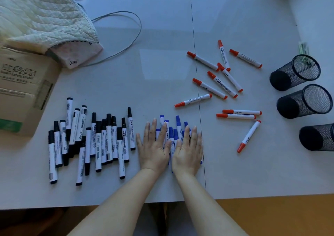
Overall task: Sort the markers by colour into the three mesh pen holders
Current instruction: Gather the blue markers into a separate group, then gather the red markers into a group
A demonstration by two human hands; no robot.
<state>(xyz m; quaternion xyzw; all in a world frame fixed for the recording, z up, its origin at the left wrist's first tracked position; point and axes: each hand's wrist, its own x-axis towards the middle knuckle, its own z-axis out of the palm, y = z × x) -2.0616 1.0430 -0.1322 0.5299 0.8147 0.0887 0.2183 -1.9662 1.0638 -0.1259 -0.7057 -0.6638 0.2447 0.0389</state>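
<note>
Several blue-capped markers [179, 125] lie bunched at the table's front centre. My left hand [154, 148] and my right hand [188, 149] rest flat on that bunch, fingers spread, side by side, gripping nothing. Several black-capped markers [98, 141] lie in a rough row to the left. Several red-capped markers [215, 86] are scattered to the right. Three black mesh pen holders stand along the right edge with nothing visible inside them: the far one [296, 73], the middle one [305, 101] and the near one [318, 138], partly cut off by the frame.
A cardboard box [21, 89] sits at the left edge, with a quilted white cloth bag [41, 18] behind it. A grey cable [137, 29] loops across the white table [148, 67]. Thin green sticks [303, 47] lie behind the far holder.
</note>
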